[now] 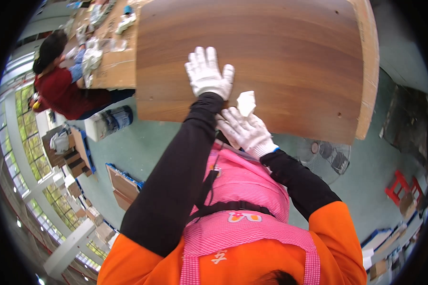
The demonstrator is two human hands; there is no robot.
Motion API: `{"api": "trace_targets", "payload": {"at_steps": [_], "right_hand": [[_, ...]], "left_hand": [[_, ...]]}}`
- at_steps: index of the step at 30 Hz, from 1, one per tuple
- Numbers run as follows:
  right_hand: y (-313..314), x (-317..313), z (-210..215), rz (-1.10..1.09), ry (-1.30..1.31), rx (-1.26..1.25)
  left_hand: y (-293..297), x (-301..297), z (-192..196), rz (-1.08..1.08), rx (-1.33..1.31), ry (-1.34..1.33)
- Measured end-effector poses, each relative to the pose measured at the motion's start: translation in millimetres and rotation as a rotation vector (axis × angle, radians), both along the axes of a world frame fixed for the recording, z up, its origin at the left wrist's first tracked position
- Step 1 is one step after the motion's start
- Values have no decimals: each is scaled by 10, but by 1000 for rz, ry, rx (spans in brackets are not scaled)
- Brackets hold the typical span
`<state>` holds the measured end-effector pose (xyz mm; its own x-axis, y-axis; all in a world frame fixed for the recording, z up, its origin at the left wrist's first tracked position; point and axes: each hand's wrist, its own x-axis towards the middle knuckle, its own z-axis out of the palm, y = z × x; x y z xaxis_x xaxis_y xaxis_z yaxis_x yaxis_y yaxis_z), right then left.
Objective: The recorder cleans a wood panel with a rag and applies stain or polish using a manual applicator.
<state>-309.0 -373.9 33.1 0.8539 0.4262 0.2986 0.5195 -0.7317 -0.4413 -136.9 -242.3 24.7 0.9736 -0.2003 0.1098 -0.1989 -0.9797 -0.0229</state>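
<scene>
The left hand [207,73] lies spread on the brown panel [290,57] before the person, while the right hand [248,133] meets a white scrap [246,102] near its edge, grip unclear, work seemingly under way, done and remaining portions indistinguishable

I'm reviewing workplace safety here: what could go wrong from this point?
The white scrap by the right hand is near the front edge of the wooden panel and could slip off. The fan low down by that edge might get knocked if someone steps sideways.
</scene>
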Motion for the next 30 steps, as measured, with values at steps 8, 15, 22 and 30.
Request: {"api": "trace_targets", "payload": {"at_steps": [8,15,22,30], "right_hand": [[295,113,-62,-20,-154,-129],[1188,624,173,227,12,-12],[2683,1419,44,657,138,-55],[3483,2331,311,244,392,620]], "left_hand": [[1101,-381,291,-498,-268,129],[3342,-485,36,238,-222,177],[4514,14,-509,374,-722,484],[4793,993,-185,567,-1253,397]]}}
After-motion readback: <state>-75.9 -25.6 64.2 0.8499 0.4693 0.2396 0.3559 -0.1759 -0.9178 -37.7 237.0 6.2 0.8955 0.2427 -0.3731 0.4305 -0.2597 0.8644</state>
